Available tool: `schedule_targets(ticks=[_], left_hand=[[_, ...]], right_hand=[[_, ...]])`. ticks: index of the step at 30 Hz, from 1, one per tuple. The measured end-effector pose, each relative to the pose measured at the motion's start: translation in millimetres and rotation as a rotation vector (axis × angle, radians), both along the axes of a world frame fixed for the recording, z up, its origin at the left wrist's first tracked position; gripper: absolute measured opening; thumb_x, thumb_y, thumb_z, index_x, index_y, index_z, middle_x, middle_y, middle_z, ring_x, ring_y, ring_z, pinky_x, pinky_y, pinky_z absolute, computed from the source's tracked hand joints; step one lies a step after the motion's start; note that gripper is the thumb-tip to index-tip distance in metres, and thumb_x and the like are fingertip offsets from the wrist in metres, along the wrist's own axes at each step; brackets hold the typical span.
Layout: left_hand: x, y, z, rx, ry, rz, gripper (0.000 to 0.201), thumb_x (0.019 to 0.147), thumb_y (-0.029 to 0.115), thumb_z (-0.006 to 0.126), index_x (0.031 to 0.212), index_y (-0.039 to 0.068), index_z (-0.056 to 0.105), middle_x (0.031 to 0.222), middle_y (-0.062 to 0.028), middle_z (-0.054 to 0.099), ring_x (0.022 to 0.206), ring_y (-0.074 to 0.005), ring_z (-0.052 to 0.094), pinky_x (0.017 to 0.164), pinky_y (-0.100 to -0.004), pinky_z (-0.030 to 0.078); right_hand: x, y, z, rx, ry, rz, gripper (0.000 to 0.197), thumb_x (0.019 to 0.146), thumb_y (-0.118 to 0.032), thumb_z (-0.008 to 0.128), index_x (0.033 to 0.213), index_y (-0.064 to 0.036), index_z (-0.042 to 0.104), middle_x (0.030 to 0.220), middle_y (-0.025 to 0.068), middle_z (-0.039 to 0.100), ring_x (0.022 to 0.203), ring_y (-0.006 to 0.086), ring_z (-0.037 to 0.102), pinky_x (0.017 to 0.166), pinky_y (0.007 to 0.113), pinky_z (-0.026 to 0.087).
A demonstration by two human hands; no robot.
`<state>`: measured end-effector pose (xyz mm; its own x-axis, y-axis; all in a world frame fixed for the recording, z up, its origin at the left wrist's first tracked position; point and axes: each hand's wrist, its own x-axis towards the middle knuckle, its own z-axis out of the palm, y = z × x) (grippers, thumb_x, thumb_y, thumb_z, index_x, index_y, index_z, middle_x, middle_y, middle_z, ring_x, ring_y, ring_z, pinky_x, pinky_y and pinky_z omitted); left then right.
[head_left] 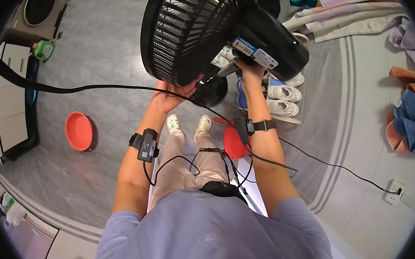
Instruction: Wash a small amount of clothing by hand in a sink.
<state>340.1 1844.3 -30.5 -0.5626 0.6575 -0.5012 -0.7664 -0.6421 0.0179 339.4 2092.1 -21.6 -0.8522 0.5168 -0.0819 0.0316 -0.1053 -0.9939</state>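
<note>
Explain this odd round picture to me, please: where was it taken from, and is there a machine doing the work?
There is no robot: these are a person's own bare hands. One wide, rounded camera worn on the head looks down, so you see the chest, legs and shoes below it. Dark devices are strapped near both wrists; the picture doesn't show what they do.

The left hand is at the lower edge of the cage of a black fan, and the right hand is just under its motor housing; the fan hides part of each grip.

On the gray floor stands a red basin to the left, with white shoes to the right.
</note>
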Motion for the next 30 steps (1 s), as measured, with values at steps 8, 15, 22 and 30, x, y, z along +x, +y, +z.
schedule_targets(ticks=[8, 15, 22, 30], left_hand=[[-13, -51, 2, -0.023, 0.020, 0.070, 0.047, 0.088, 0.037, 0.047, 0.122, 0.007, 0.056, 0.125, -0.0157, 0.058, 0.115, -0.0279, 0.056, 0.085, -0.0334, 0.043], [-22, -73, 1, 0.062, 0.043, 0.132, 0.052, 0.088, 0.039, 0.044, 0.127, 0.005, 0.051, 0.133, -0.0240, 0.048, 0.102, -0.0247, 0.061, 0.088, -0.0347, 0.043], [-13, -75, 17, 0.061, -0.013, 0.217, 0.052, 0.091, 0.036, 0.037, 0.133, 0.005, 0.045, 0.134, -0.0208, 0.047, 0.104, -0.0215, 0.059, 0.094, -0.0345, 0.038], [7, -74, 8, 0.086, 0.016, 0.263, 0.053, 0.089, 0.041, 0.041, 0.129, 0.006, 0.049, 0.135, -0.0171, 0.048, 0.100, -0.0172, 0.056, 0.091, -0.0313, 0.038]], right_hand=[[-42, -47, -10, 0.048, -0.051, 0.066, 0.053, 0.058, 0.011, 0.072, 0.106, -0.0012, 0.055, 0.102, 0.0082, 0.060, 0.091, 0.0212, 0.059, 0.083, 0.032, 0.048], [-64, -74, -10, 0.043, -0.076, 0.110, 0.054, 0.058, 0.009, 0.072, 0.107, -0.0007, 0.054, 0.102, 0.0090, 0.059, 0.091, 0.0211, 0.059, 0.085, 0.032, 0.047], [-74, -79, -13, 0.047, -0.101, 0.210, 0.055, 0.060, 0.009, 0.073, 0.111, -0.0012, 0.054, 0.104, 0.0086, 0.059, 0.097, 0.0214, 0.058, 0.088, 0.032, 0.046], [-90, -85, -20, -0.034, -0.082, 0.343, 0.052, 0.063, 0.009, 0.073, 0.110, -0.0018, 0.054, 0.101, 0.0088, 0.061, 0.094, 0.0212, 0.061, 0.083, 0.033, 0.051]])
